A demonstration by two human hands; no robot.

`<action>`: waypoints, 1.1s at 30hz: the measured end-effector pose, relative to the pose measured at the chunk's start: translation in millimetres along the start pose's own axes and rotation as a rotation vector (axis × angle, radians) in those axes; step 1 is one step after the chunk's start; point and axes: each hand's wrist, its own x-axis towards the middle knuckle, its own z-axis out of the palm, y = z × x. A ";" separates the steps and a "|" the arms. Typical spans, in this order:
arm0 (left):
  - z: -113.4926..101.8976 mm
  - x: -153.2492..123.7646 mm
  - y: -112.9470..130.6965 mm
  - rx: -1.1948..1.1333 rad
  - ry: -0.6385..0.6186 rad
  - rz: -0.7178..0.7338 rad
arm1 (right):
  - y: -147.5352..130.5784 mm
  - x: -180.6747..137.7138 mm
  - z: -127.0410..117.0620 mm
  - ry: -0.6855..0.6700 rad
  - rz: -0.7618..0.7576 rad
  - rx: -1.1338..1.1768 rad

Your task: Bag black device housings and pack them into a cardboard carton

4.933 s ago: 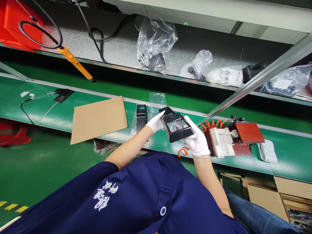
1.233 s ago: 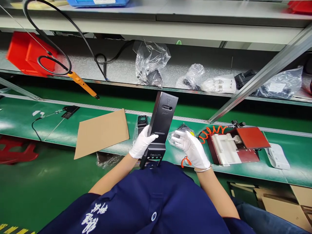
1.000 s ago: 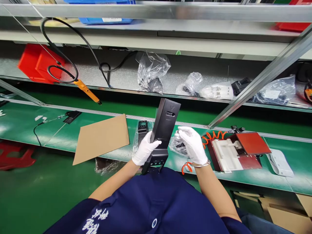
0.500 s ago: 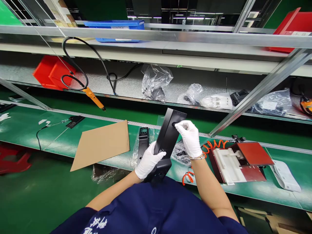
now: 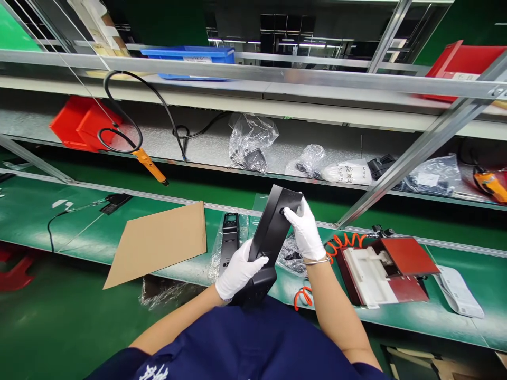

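Black, the housing (image 5: 273, 228) leans between our hands, off the counter (image 5: 103, 240); our left hand's (image 5: 241, 270) grip clasps its side, probably for steadiness; our right hand's (image 5: 307, 229) grip holds its upper end, thumb against a small disc (image 5: 282, 210).

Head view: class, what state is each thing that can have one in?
Black housing: held, tilted
Left grip: closed around housing
Right grip: closed on far end
Screened device: lying screen-up
Cardboard: lying flat
Orange tool: hanging
Orange hose: coiled
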 end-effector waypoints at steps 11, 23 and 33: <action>7.5 -6.3 -2.6 0.022 0.063 -0.021 | 3.7 -8.5 18.2 0.057 -0.003 0.038; 12.9 -12.7 -10.8 0.105 0.125 -0.001 | 1.3 -12.3 18.0 0.033 -0.020 -0.007; 0.8 2.9 -0.5 0.097 0.043 0.085 | -5.3 -16.8 16.2 0.083 -0.090 -0.070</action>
